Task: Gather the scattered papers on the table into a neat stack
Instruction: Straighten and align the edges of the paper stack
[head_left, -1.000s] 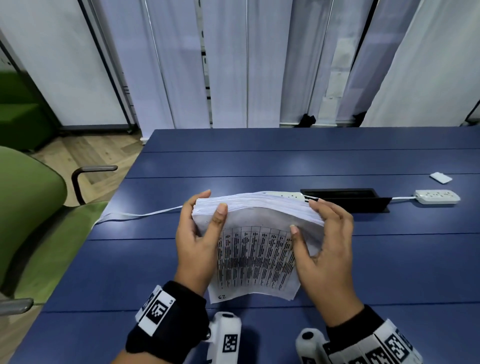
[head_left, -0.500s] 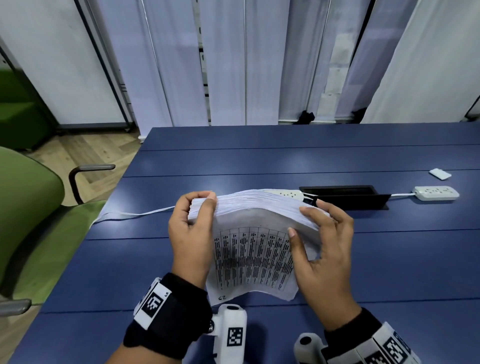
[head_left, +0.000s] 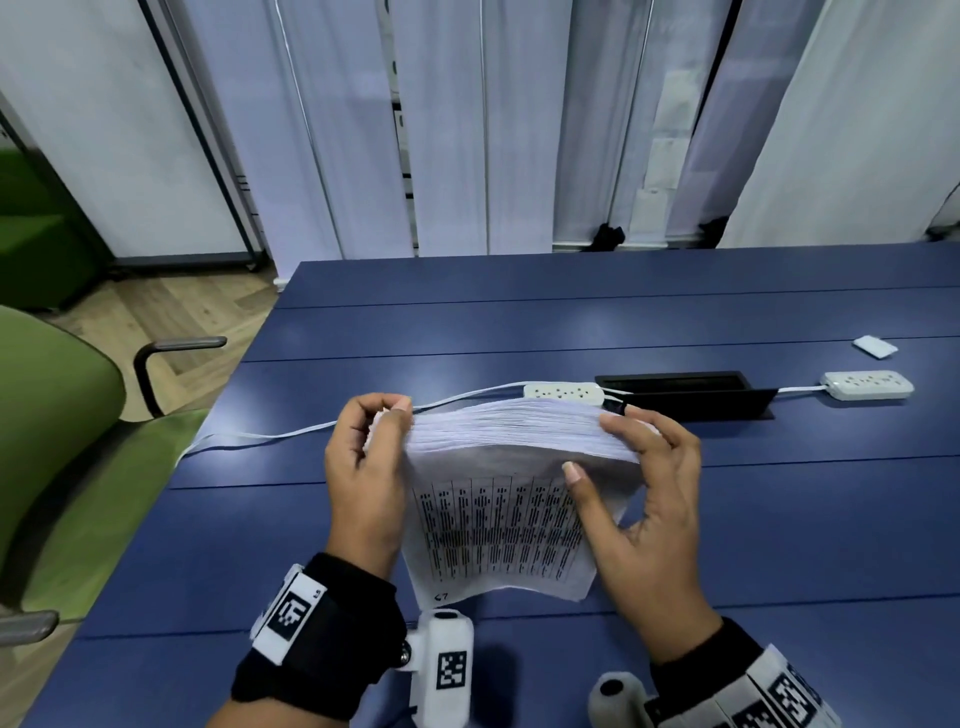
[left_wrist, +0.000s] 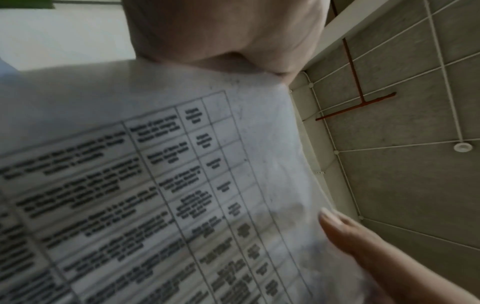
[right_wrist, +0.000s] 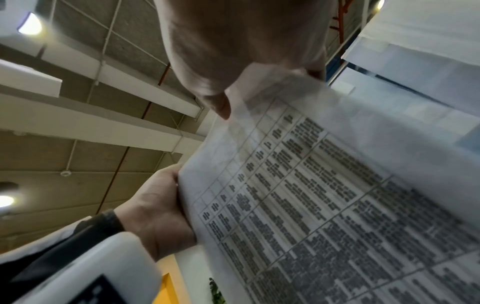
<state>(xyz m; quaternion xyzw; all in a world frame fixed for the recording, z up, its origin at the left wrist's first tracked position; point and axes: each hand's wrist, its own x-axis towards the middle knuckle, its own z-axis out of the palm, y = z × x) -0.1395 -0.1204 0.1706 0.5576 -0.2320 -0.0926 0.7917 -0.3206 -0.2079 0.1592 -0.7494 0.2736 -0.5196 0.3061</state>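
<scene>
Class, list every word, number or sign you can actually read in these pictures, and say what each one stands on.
"27", uncertain: handwritten at the bottom corner of the paper stack's front sheet.
Printed table on that sheet: too blurred to read in all three views.
Square black-and-white code markers on the left wristband and the wrist cameras: patterns only, no words.
Power strips: no readable label.

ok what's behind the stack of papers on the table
Behind the paper stack lie a white power strip with its cable and a black cable tray. The stack covers part of the strip's near edge.
</scene>
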